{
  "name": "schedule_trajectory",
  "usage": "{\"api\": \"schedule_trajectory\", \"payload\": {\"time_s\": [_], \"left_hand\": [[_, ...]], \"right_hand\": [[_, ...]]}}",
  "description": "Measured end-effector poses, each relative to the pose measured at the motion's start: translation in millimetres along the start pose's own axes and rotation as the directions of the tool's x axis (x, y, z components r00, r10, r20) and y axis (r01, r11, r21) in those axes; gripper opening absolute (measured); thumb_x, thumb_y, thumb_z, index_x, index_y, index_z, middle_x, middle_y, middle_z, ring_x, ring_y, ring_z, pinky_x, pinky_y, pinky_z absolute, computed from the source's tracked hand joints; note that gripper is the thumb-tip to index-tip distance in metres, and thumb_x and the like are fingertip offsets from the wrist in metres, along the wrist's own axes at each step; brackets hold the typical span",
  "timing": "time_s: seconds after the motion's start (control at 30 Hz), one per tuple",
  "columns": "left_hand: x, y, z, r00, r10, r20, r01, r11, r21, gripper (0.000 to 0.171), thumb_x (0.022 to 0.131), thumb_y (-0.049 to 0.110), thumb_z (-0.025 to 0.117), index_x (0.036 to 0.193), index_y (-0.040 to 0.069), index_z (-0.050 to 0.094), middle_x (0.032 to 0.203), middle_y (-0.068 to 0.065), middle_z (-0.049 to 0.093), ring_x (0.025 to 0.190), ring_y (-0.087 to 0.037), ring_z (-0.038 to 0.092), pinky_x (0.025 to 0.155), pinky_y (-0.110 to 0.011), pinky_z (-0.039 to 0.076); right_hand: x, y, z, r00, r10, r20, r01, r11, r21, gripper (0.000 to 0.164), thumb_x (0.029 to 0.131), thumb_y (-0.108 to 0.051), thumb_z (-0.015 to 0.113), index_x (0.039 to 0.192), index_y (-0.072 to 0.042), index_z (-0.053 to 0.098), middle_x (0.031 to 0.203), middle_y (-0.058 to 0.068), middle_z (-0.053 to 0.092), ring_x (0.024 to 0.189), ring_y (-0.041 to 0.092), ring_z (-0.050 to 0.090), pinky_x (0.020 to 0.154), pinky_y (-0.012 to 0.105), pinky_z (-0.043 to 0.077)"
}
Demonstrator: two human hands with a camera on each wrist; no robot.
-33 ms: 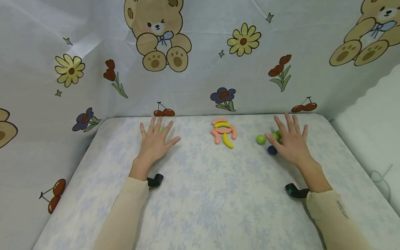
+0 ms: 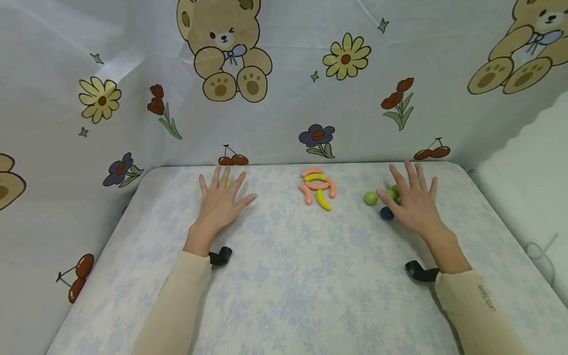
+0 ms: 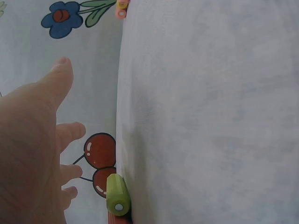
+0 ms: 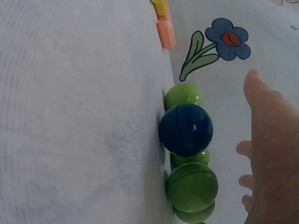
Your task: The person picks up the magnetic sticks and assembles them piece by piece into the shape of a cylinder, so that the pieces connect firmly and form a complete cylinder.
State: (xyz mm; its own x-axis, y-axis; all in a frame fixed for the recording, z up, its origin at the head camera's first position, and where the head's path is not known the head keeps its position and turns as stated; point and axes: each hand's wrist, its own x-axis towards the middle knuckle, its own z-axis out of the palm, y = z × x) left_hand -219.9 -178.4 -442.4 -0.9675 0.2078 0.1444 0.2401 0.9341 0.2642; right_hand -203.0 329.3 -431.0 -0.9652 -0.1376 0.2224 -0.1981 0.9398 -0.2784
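My left hand (image 2: pixel 217 209) is held over the back left of the table with its fingers spread, holding nothing. A yellow-green piece (image 2: pixel 228 184) shows partly between those fingers; the left wrist view shows it as a faceted stick (image 3: pixel 117 193) with a pale round end, an orange-brown piece (image 3: pixel 120 219) beside it. At the back right, my right hand (image 2: pixel 414 204) is likewise spread and empty. It partly covers a group of green balls (image 2: pixel 370 198) and a dark blue ball (image 2: pixel 387 213). In the right wrist view, the blue ball (image 4: pixel 186 129) sits among the green ones (image 4: pixel 192 186).
Between the hands, near the far edge, lie several curved pink pieces (image 2: pixel 317 186) and yellow banana-shaped pieces (image 2: pixel 323 200). A cloth printed with bears and flowers (image 2: pixel 284 98) hangs behind the pale table (image 2: pixel 310 281). A thin cable (image 2: pixel 542 254) shows at the right.
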Motion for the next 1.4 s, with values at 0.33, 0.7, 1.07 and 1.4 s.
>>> {"api": "schedule_trajectory", "payload": {"time_s": [0.33, 0.7, 1.07, 1.4], "left_hand": [[-3.6, -3.5, 4.2, 1.0, -0.024, 0.008, 0.025, 1.0, -0.013, 0.083, 0.102, 0.075, 0.042, 0.167, 0.026, 0.031, 0.176, -0.019, 0.01, 0.164, -0.037, -0.009, 0.12, -0.071, -0.019], [-2.1, -7.2, 6.6, 1.0, -0.02, -0.004, 0.02, 0.999, -0.027, 0.081, 0.103, 0.073, 0.043, 0.167, 0.024, 0.033, 0.176, -0.019, 0.012, 0.164, -0.038, -0.004, 0.12, -0.071, -0.018], [1.2, -0.2, 9.8, 1.0, 0.0, 0.029, 0.001, 0.999, -0.049, 0.078, 0.104, 0.069, 0.045, 0.166, 0.023, 0.035, 0.175, -0.02, 0.016, 0.164, -0.041, 0.004, 0.122, -0.071, -0.013], [4.9, 14.2, 13.0, 0.996, 0.039, 0.078, -0.035, 0.998, -0.057, 0.074, 0.106, 0.067, 0.044, 0.165, 0.023, 0.038, 0.174, -0.019, 0.02, 0.164, -0.039, 0.008, 0.124, -0.071, -0.006]], "right_hand": [[-4.3, 5.8, 3.7, 1.0, 0.003, -0.022, -0.002, 0.998, 0.055, 0.081, 0.107, -0.061, 0.045, 0.169, -0.014, 0.022, 0.173, 0.028, 0.012, 0.162, 0.049, -0.001, 0.115, 0.082, -0.009], [-6.0, 5.8, 3.2, 0.998, 0.04, -0.051, -0.032, 0.987, 0.156, 0.066, 0.115, -0.045, 0.035, 0.167, -0.006, 0.024, 0.167, 0.034, 0.025, 0.154, 0.057, 0.021, 0.119, 0.078, 0.014], [-10.2, 14.3, 6.3, 0.991, 0.116, -0.064, -0.096, 0.963, 0.251, 0.056, 0.115, -0.029, 0.037, 0.159, 0.006, 0.035, 0.148, 0.039, 0.047, 0.13, 0.056, 0.049, 0.105, 0.071, 0.038], [-9.1, 17.0, 7.9, 0.982, 0.173, -0.072, -0.149, 0.954, 0.259, 0.048, 0.112, -0.025, 0.047, 0.148, 0.007, 0.051, 0.128, 0.035, 0.062, 0.113, 0.05, 0.061, 0.096, 0.065, 0.046]]}}
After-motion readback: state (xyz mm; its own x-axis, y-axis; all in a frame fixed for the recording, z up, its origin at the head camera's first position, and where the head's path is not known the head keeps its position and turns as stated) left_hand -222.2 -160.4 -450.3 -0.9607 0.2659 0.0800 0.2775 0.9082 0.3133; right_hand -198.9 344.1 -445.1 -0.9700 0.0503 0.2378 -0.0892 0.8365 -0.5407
